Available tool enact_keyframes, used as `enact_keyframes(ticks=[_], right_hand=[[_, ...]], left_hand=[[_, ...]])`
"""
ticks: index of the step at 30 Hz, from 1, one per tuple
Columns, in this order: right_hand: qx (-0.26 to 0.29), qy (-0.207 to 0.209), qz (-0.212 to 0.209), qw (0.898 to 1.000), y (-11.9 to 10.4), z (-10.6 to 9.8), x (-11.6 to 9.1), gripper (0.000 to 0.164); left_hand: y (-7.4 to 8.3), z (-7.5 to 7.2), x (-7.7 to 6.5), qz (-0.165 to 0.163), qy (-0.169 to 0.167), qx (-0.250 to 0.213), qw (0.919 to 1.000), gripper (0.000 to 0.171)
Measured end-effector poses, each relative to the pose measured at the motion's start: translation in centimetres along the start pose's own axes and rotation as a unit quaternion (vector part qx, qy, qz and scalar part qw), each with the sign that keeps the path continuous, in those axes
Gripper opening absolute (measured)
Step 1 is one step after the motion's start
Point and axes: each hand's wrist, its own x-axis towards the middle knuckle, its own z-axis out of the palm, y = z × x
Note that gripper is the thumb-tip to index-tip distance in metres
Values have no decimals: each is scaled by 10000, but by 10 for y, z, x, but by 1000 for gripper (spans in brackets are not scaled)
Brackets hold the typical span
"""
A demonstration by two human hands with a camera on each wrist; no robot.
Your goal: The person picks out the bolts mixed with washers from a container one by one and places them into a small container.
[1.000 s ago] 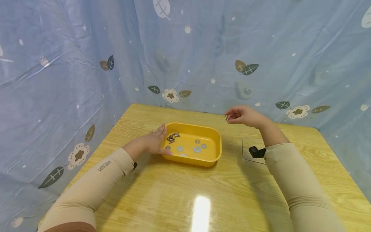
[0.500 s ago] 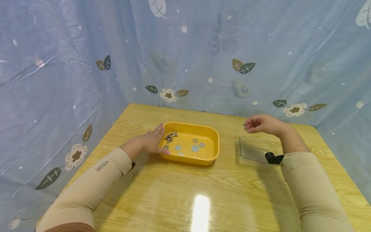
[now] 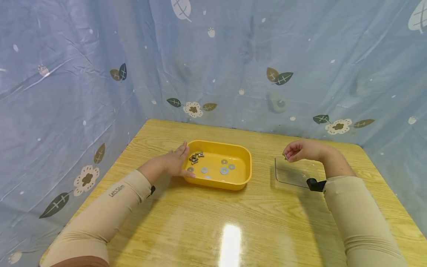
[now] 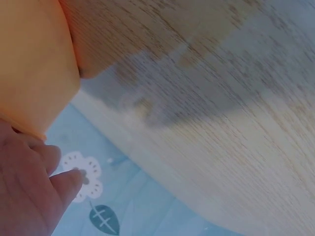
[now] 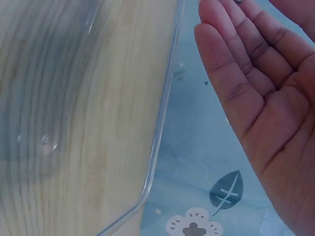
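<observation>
My left hand (image 3: pixel 171 163) rests against the left end of a yellow plastic tray (image 3: pixel 230 184), thumb at the front rim and fingers spread toward the back. Inside the tray lie a small pile of metal screws (image 3: pixel 194 159) and several flat washers (image 3: pixel 224 171). At the right, my right hand (image 3: pixel 305 151) pinches a small screw (image 3: pixel 285 157) between thumb and fingertips. It hovers over the back left part of a clear plastic box (image 3: pixel 275 172). In the right wrist view only a bit of metal (image 5: pixel 238 1) shows at the fingertips, beside the clear rim.
Both containers stand on a wood-grain table (image 3: pixel 186 218), with a gap between them. A blue patterned curtain (image 3: pixel 233 66) hangs behind the table and along its left side. A dark wrist mount (image 3: pixel 315 184) on the right sleeve overlaps the clear box's front edge.
My right hand has carried the screw rightward from behind the tray, then lowered it over the clear box. My left hand stays at the tray. The head view has shifted slightly.
</observation>
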Motion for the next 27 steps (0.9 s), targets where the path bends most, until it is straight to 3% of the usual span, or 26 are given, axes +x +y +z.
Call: enact_keyframes(ticks=[27], right_hand=[[74, -28, 250, 9997, 14, 6, 0, 38]], left_hand=[[-1, 1, -1, 35, 52, 15, 10000, 118]])
